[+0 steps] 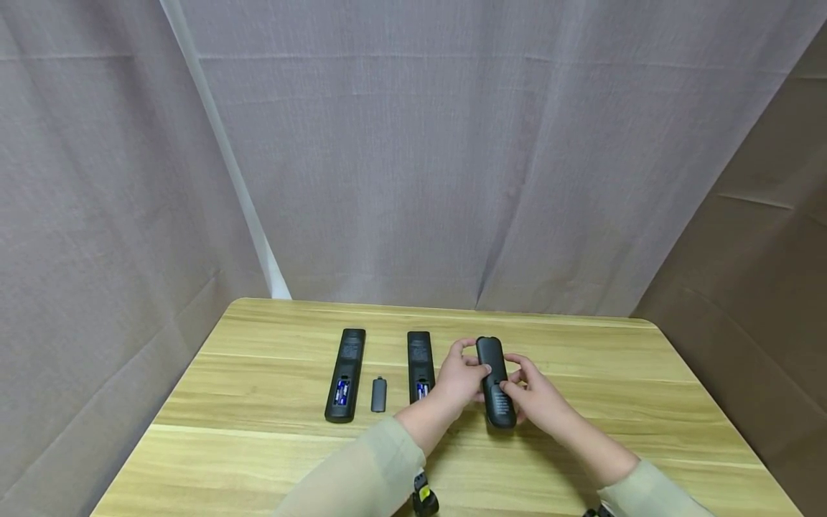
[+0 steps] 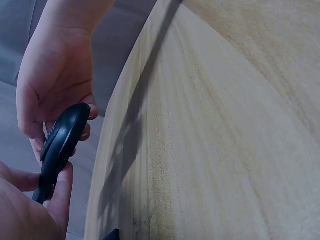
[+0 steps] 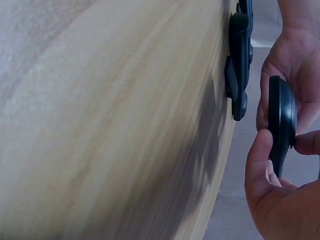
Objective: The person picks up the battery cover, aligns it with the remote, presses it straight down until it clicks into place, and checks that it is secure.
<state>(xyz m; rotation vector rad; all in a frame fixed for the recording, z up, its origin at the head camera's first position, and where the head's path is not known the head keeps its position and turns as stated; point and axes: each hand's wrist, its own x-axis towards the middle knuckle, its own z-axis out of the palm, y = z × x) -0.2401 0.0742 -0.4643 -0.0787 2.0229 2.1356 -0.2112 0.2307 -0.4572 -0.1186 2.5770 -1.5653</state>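
Both hands hold a black remote control (image 1: pixel 492 380) above the table, its back facing up and tilted slightly. My left hand (image 1: pixel 457 375) grips its left side near the upper half, thumb on the back. From the other side my right hand (image 1: pixel 536 395) holds the lower half, its thumb pressed on the back just above the printed label. In the left wrist view the remote (image 2: pixel 65 142) stands edge-on between the fingers of both hands. The right wrist view also shows the remote (image 3: pixel 281 117) from its edge, with a shadow on the table beneath.
Two more black remotes lie face down, their battery compartments uncovered with blue batteries inside: one remote (image 1: pixel 349 352) at left, another remote (image 1: pixel 420 352) partly behind the left hand. A loose dark battery cover (image 1: pixel 379 396) lies between them. Grey curtains (image 1: pixel 388 179) hang behind the wooden table (image 1: pixel 258 402).
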